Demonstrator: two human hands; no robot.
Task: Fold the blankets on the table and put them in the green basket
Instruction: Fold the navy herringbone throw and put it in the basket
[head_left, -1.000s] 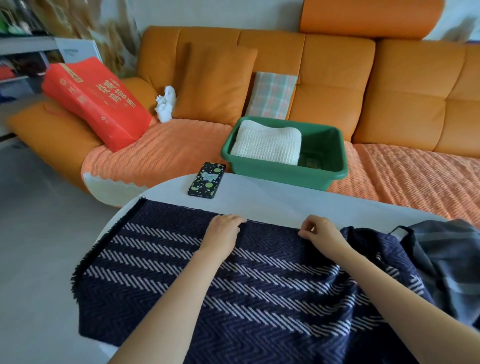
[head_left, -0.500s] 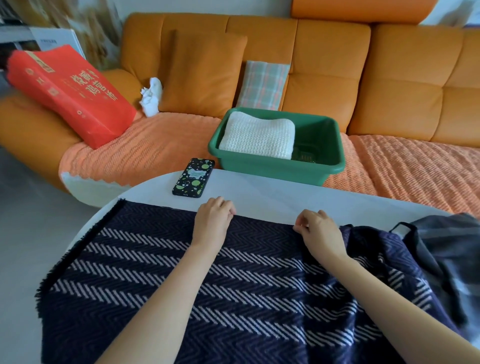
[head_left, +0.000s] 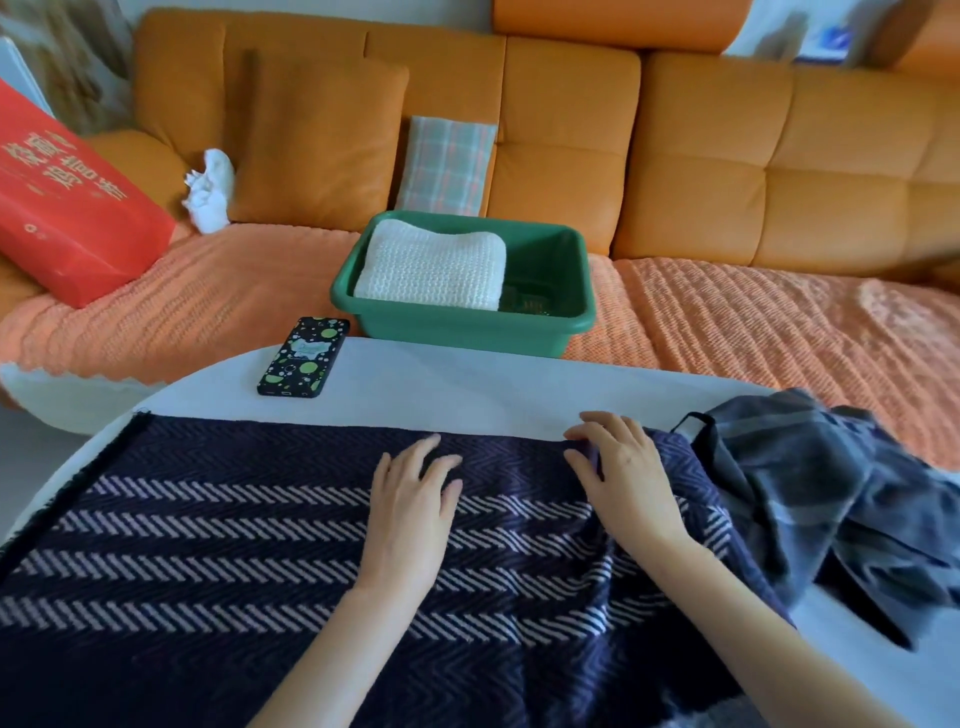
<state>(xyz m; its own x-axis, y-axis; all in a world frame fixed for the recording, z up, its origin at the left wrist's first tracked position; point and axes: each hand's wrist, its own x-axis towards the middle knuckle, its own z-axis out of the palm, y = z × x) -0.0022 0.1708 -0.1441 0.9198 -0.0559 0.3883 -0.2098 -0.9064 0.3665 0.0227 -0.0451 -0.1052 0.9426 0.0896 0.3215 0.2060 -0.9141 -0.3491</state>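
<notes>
The navy blanket (head_left: 234, 545) lay spread on the worktop (head_left: 467, 384), long axis left to right, its far edge just ahead of the left hand (head_left: 410, 499), fingers flat and open on it, and pinched between thumb and fingers of the right hand (head_left: 623, 473), with the green basket (head_left: 467, 325) straight beyond.
</notes>
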